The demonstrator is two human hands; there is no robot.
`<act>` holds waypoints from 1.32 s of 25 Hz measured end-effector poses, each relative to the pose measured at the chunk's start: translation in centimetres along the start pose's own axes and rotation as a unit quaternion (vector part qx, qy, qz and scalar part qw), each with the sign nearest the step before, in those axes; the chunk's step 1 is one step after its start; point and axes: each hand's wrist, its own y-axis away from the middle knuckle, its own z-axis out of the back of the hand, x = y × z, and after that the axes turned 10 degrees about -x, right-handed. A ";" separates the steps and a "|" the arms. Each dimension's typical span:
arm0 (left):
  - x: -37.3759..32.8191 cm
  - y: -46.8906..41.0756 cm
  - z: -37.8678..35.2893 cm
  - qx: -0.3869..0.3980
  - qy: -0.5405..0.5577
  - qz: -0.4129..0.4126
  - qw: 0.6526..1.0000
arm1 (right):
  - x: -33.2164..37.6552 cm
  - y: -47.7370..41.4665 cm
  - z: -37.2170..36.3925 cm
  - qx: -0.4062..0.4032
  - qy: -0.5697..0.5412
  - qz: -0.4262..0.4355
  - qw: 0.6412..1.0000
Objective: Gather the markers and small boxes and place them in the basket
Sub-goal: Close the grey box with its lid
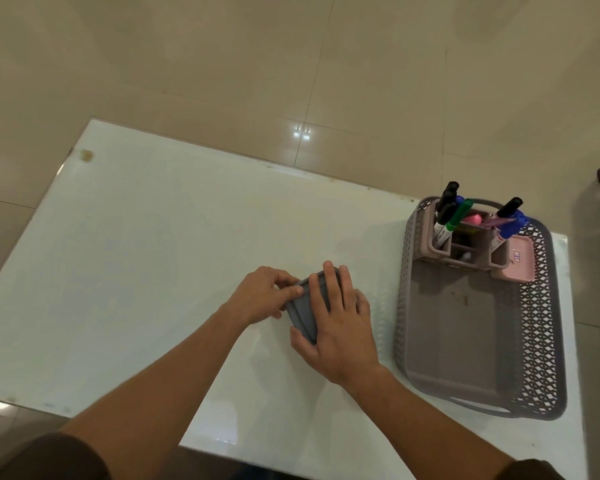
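Right hand (340,327): lies over the small grey box (300,308), fingers across its top, thumb hooked under the near edge.
Left hand (262,294): pinches the box's left edge.
Basket (548,341): grey lattice, just right of the hands; markers (447,213) stand in a pink caddy (471,251) inside.
Risk: the box may clip the basket wall if carried low.
Surface: glossy white table (153,254), beige tiled floor (222,64).

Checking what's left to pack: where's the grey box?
Head view: grey box on the table, held by left hand and right hand, left of the basket.
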 end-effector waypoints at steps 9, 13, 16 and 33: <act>-1.4 -0.4 0.9 0.022 -0.062 0.082 0.994 | -0.9 1.7 -0.1 -0.158 -0.195 -0.151 0.956; -1.4 0.1 0.8 0.030 -0.118 0.102 0.987 | 1.6 4.2 -1.1 -0.195 -0.345 -0.483 0.781; -2.6 -0.3 1.1 0.059 -0.125 0.099 0.986 | 1.1 2.5 -0.9 -0.190 -0.403 -0.534 0.718; -14.3 7.1 -4.5 -0.002 0.106 0.048 0.993 | -11.8 3.6 13.2 -0.148 -0.565 -0.490 0.647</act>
